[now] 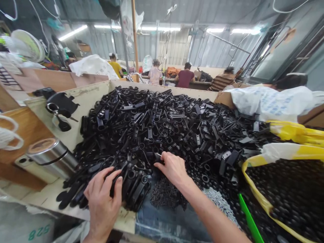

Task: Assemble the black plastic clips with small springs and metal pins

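Observation:
A large heap of black plastic parts (152, 131) fills a shallow board-sided tray (73, 125). My left hand (102, 199) curls around a black plastic part (116, 180) at the heap's near edge. My right hand (172, 168) rests with its fingertips on the heap, beside a thin piece (158, 155). Whether that hand grips the piece is hidden by the fingers. Below the right forearm lies a smaller mound of tiny dark parts (164, 193).
A steel flask (52, 158) stands at the tray's left side. To the right, a yellow-rimmed bag (283, 192) holds round black parts, with a green strip (249, 217) by it. A white sack (270, 103) lies behind. Several people sit at a far bench (184, 79).

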{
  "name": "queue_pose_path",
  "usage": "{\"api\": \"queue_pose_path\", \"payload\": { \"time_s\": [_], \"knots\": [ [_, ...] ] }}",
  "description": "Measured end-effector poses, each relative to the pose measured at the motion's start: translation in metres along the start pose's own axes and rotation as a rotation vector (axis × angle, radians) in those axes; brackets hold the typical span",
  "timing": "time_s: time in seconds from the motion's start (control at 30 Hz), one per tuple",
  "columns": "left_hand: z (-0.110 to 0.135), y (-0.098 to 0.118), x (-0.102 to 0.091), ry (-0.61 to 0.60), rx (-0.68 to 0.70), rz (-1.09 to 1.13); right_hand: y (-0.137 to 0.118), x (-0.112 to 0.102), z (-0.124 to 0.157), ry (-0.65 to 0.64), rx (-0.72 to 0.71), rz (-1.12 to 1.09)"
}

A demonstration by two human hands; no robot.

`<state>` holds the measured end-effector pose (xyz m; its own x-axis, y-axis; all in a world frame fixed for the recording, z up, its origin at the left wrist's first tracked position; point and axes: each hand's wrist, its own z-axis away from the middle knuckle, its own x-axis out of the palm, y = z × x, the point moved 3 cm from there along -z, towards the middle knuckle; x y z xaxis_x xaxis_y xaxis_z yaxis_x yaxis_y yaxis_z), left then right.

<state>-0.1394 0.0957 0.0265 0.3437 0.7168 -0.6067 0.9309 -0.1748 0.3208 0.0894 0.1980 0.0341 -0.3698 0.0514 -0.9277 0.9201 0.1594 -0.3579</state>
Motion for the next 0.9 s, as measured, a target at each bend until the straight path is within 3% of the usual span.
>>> {"api": "queue_pose_path", "payload": {
  "time_s": [0.1,0.17,0.23,0.37,0.47,0.53,0.6,0.67,0.77,0.9],
  "knots": [
    [0.003,0.012,-0.009,0.052,-0.021,0.092,0.000,0.005,0.005,-0.017,0.013,0.051],
    [0.010,0.028,-0.013,0.030,-0.107,0.260,0.001,-0.002,0.010,-0.007,0.019,0.052],
    [0.020,0.049,-0.008,-0.103,-0.337,0.527,0.005,-0.013,0.025,0.010,0.012,0.032],
    [0.050,0.101,0.018,-0.452,-0.996,1.054,0.006,-0.026,0.088,-0.006,-0.045,-0.067],
    [0.066,0.127,0.035,-0.598,-1.230,1.223,0.007,-0.024,0.135,-0.035,-0.159,-0.330],
    [0.071,0.134,0.043,-0.695,-1.287,1.292,0.021,-0.026,0.147,-0.090,-0.193,-0.451],
    [0.073,0.135,0.049,-0.766,-1.285,1.346,0.052,-0.034,0.142,-0.091,-0.110,-0.446],
    [0.073,0.134,0.050,-0.824,-1.242,1.366,0.095,-0.048,0.125,0.058,0.083,-0.212],
    [0.073,0.138,0.047,-0.952,-1.204,1.323,0.142,-0.056,0.098,0.102,0.178,-0.073],
    [0.073,0.145,0.042,-1.044,-1.226,1.325,0.160,-0.048,0.081,0.056,0.134,-0.049]
  ]
}}
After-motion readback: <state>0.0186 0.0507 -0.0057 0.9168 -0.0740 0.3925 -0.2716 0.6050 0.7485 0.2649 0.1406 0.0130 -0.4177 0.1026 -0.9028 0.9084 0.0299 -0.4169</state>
